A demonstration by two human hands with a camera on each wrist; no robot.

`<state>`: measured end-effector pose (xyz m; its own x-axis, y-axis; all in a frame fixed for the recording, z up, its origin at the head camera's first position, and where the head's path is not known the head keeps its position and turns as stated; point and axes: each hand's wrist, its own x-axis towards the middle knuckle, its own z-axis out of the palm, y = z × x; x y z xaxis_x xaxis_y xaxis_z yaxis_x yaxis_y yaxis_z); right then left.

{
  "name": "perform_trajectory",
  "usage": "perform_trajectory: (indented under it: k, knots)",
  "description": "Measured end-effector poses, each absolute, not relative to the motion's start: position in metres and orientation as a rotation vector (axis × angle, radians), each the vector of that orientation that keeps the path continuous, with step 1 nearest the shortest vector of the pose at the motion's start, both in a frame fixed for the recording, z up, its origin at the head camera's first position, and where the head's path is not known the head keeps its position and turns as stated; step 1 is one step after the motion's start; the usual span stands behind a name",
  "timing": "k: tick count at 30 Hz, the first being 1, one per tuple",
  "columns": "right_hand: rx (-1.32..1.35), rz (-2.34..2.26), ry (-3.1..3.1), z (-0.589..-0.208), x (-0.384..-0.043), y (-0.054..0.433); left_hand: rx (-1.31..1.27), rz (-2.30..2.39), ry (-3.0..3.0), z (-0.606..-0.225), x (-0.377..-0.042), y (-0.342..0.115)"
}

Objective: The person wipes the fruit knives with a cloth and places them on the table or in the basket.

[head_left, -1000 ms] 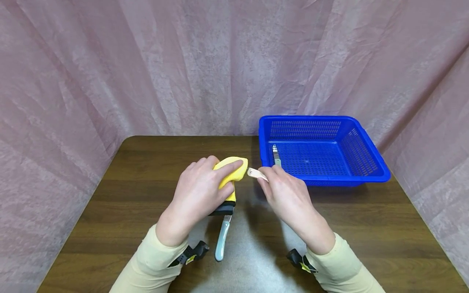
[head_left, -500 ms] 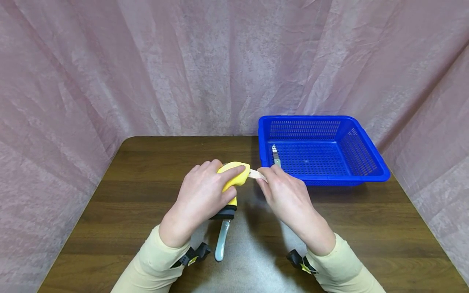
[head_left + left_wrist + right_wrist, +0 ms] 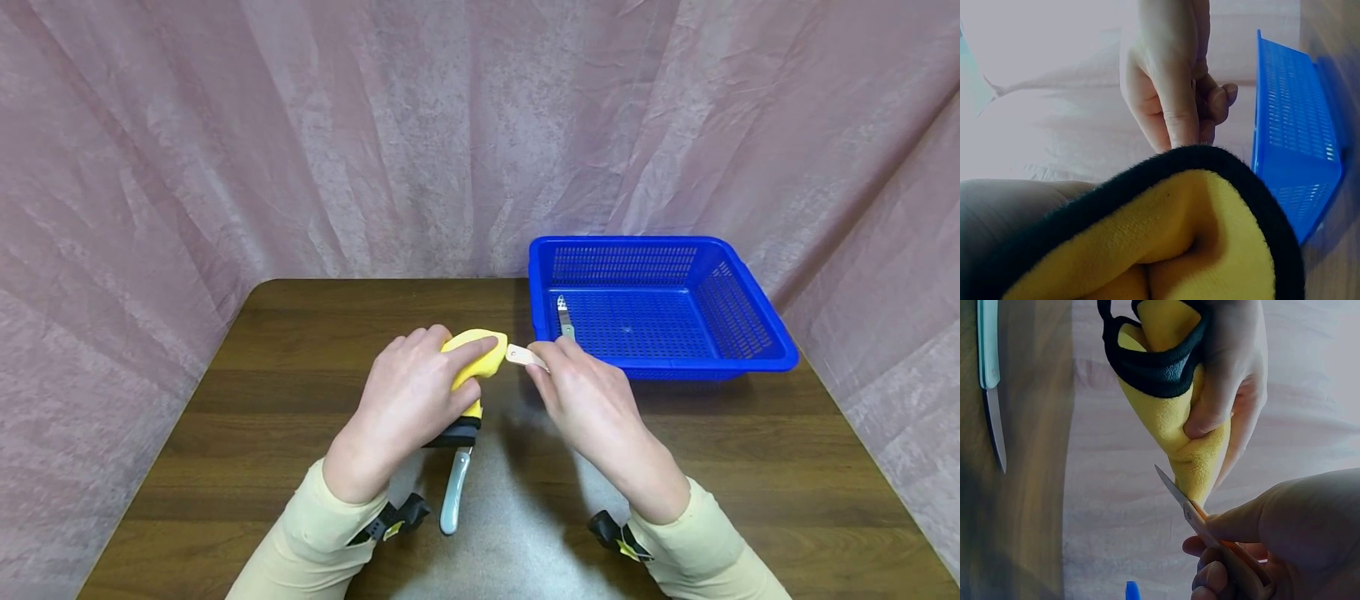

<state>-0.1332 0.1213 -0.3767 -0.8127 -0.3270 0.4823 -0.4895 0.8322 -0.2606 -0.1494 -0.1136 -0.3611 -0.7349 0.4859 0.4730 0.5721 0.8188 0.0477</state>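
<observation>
My left hand grips a yellow cloth with a dark border. Its index finger lies along the top, and its lower edge hangs down. My right hand pinches a small knife by its cream, riveted handle. In the right wrist view, the pointed blade sticks out beside the cloth's gathered end; the cloth hides it in the head view. Below the cloth, a second knife with a pale teal handle lies on the table, partly covered from above.
A blue plastic basket stands at the back right of the wooden table. Inside, near its left wall, lies a green-handled tool with a metal, holed tip. Pink curtains close off the back and sides.
My left hand and the cloth moved right against the cream handle, then slid slightly back left, showing the rivet again. My right hand has stayed almost still.
</observation>
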Motion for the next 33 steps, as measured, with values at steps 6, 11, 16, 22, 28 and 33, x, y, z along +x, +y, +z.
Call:
perform_trajectory:
  k: [6, 11, 16, 22, 28, 33]
  knots:
    - [0.605, 0.532, -2.590, -0.377, -0.134, 0.123, -0.778, -0.257, -2.567, -0.361, -0.151, -0.116]
    - [0.608, 0.534, -2.589, -0.377, -0.134, 0.123, -0.766, -0.258, -2.573, -0.360, -0.152, -0.118]
    - [0.605, 0.531, -2.589, -0.376, -0.134, 0.124, -0.749, -0.267, -2.584, -0.360, -0.154, -0.121]
    - [0.597, 0.539, -2.599, -0.375, -0.134, 0.124, -0.732, -0.277, -2.595, -0.361, -0.155, -0.124]
    - [0.591, 0.549, -2.596, -0.374, -0.133, 0.125, -0.701, -0.281, -2.620, -0.360, -0.157, -0.128]
    - [0.584, 0.554, -2.599, -0.374, -0.133, 0.126, -0.670, -0.284, -2.654, -0.359, -0.159, -0.131]
